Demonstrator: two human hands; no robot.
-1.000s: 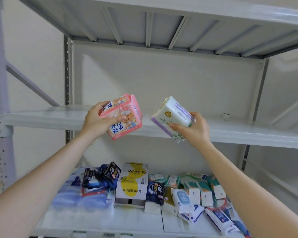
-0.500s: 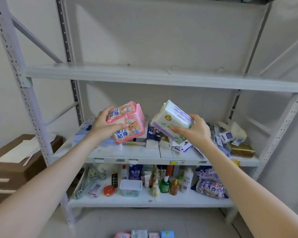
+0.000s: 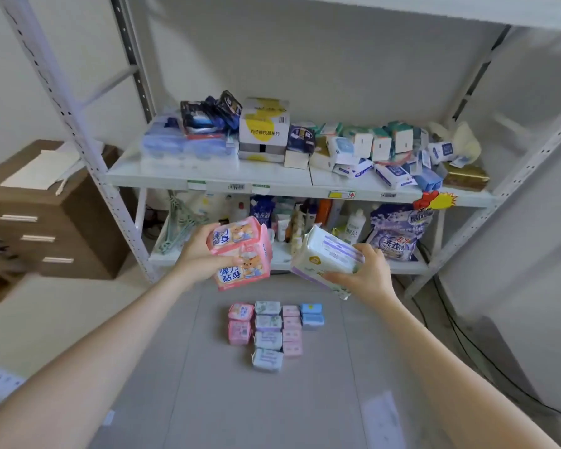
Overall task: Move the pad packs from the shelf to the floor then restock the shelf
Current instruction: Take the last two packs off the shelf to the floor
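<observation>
My left hand point(image 3: 199, 254) grips two stacked pink pad packs point(image 3: 240, 254) with a bear picture. My right hand point(image 3: 366, 273) grips a white and purple pad pack point(image 3: 324, 254), tilted. Both are held out in front of the metal shelf unit point(image 3: 208, 176), above the grey floor. On the floor point(image 3: 386, 367) below lie several pad packs point(image 3: 274, 328) in neat columns: pink at the left, white and purple in the middle, pale pink beside them, blue at the right.
The middle shelf holds dark packs point(image 3: 208, 115), a white and yellow box point(image 3: 264, 128) and several small boxes. Bottles and a purple detergent bag point(image 3: 399, 234) stand on the bottom shelf. A brown drawer cabinet point(image 3: 46, 215) is at the left. Black cables point(image 3: 467, 345) run along the floor at right.
The view has tilted down from the upper shelf to the floor. Both hands have come down with their packs, from shelf height to in front of the bottom shelf.
</observation>
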